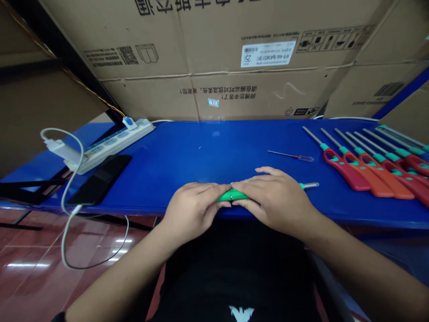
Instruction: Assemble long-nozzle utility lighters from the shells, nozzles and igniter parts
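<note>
Both my hands are wrapped around a green lighter (pixel 231 195) with a long metal tube, held crosswise at the table's front edge. My left hand (pixel 192 205) grips the handle end, thumb and fingers closed on it. My right hand (pixel 276 197) covers the middle, and the metal tip pokes out past it on the right. Between the two thumbs a short stretch of green handle shows; the rest lies under my fingers. A small screwdriver (pixel 303 158) with a clear handle lies on the table beyond my right hand.
Several red and orange long lighters (pixel 348 172) lie in a row at the right of the blue table (pixel 167 152). On the left are a white power strip (pixel 110 145), a black phone (pixel 100 181) and a looping white cable (pixel 63 241). Cardboard (pixel 150 94) stands behind.
</note>
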A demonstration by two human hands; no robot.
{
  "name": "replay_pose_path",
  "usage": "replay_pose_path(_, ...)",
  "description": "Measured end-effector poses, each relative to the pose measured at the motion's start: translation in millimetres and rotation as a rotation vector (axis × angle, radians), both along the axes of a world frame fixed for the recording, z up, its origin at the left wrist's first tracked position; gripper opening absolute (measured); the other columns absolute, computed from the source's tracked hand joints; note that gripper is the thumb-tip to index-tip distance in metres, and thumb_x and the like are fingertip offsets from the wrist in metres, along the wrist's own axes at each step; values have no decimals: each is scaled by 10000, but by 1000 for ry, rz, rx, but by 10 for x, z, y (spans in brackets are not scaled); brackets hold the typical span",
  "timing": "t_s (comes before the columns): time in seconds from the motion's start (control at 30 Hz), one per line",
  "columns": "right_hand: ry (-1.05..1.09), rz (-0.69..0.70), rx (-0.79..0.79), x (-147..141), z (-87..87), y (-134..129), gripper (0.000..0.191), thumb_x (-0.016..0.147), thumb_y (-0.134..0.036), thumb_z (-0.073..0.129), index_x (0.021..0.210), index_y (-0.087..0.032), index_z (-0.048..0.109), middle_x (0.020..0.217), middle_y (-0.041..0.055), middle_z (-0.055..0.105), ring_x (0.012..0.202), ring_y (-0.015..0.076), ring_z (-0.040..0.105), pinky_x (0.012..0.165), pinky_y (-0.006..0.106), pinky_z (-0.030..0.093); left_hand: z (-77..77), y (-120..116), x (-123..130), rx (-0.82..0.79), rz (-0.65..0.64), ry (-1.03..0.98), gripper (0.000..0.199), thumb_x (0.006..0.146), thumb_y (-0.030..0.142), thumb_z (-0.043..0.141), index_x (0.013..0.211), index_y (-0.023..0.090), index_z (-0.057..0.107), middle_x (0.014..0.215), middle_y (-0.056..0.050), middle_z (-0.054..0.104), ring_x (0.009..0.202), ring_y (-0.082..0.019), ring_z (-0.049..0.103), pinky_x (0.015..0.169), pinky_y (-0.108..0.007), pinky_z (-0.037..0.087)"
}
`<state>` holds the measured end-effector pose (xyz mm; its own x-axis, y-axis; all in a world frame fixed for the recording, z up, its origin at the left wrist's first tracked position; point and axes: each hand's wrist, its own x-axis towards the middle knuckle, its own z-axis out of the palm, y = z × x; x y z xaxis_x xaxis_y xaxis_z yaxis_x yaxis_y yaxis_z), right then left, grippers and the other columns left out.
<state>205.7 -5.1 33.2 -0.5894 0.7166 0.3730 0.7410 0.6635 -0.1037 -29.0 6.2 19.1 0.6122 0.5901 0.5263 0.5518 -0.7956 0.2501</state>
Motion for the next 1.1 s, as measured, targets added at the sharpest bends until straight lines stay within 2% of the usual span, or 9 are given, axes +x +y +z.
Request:
replay_pose_path(0.1,-56,-27,-18,114,79,37,305,968,-381,583,1169,-197,718,1082,54,782,956,258,733,973,473,475,5,47,-60,-48,-4,-56,231,941,287,635,1146,199,694,1075,-47,782,893,-205,761,775,-335,588)
replay_pose_path(0.2,-88,24,-73,228,187,56,254,956,-392,595,1102,-238,733,1049,35,783,928,245,718,913,442,481,8,67,-119,-83,-11,-86,231,928,320,661,1123,209,715,1057,-40,787,860,-199,759,769,-329,581)
replay_pose_path(0.33,-108,23,-104,232,267,35,202,941,-369,611,1011,-243,753,949,36,783,884,236,709,860,415,475,1,53,-132,-103,-17,-93,243,924,345,667,1121,216,724,1052,-42,789,837,-198,758,755,-329,572)
replay_pose_path(0.47,-130,-37,-85,159,231,19,206,935,-362,614,1006,-234,760,911,44,786,857,244,715,819,407,475,-11,50,-127,-86,-8,-114,228,913,316,680,1110,213,730,1046,-34,791,874,-202,759,788,-339,575)
replay_pose_path(0.67,-113,-8,-108,174,184,53,285,959,-405,584,1142,-235,722,1075,44,779,935,250,714,840,403,483,-13,110,-193,-69,-14,-119,236,901,244,682,1130,205,722,1065,-34,783,918,-194,749,831,-331,577)
replay_pose_path(0.83,-99,9,-97,197,188,50,258,978,-398,556,1040,-241,751,967,44,786,901,230,714,839,386,476,-27,122,-235,-71,-18,-100,249,904,254,680,1147,213,715,1074,-43,780,903,-205,747,813,-350,573)
replay_pose_path(0.93,-114,-24,-64,183,156,44,278,978,-396,553,1054,-216,752,939,62,785,874,238,715,807,385,474,-50,127,-219,-57,-16,-104,247,904,255,675,1143,213,718,1063,-48,781,892,-209,746,804,-358,572)
replay_pose_path(1.03,-112,-66,-105,203,87,72,270,961,-401,589,1070,-216,752,971,60,785,889,246,712,813,395,478,-82,154,-195,-64,-8,-76,281,916,253,659,1189,211,708,1110,-62,769,925,-217,731,831,-388,571)
replay_pose_path(1.1,-75,-43,-169,249,26,103,257,942,-407,625,1078,-229,751,1009,44,780,936,240,698,851,401,479,-93,176,-192,-84,2,-8,316,937,244,628,1246,216,687,1183,-70,748,982,-229,713,882,-428,562)
